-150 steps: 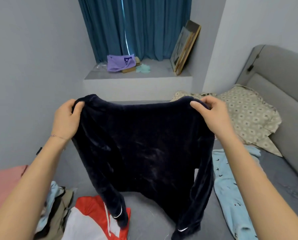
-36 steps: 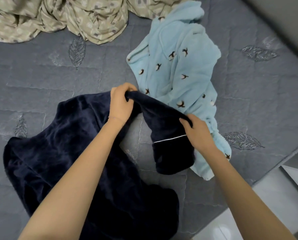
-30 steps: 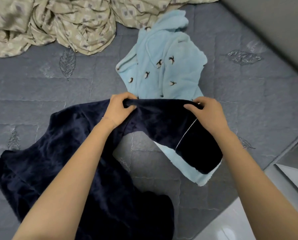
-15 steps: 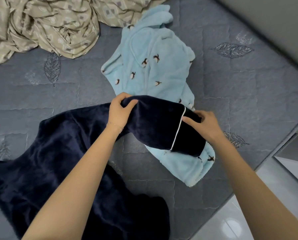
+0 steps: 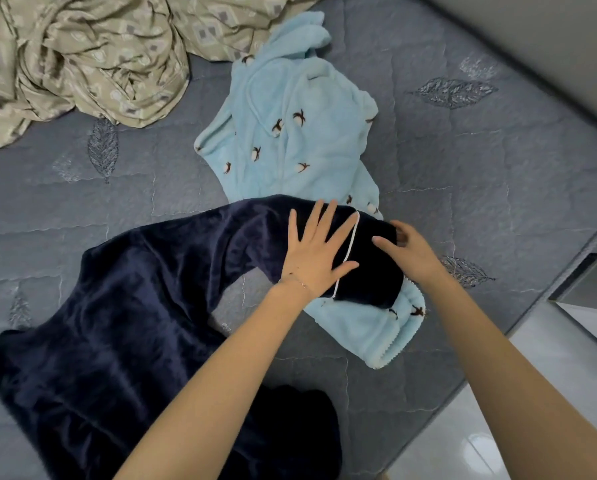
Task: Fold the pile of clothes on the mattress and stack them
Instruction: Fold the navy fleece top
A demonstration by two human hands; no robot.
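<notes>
My left hand [image 5: 316, 252] lay flat, fingers spread, on the navy top's [image 5: 123, 327] sleeve; my right hand [image 5: 406, 249] loosely pinched its cuff—overlapping the blue garment [image 5: 290, 133] on the mattress [image 5: 480, 161]—folding might drag both.

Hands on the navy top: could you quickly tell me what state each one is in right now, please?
Left hand: open, fingers spread, flat on the navy top's sleeve.
Right hand: fingers curled at the sleeve's cuff; whether it grips cannot be told.

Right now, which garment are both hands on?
The navy top: left hand flat on its sleeve, right hand at the cuff. The blue one lies underneath.
</notes>
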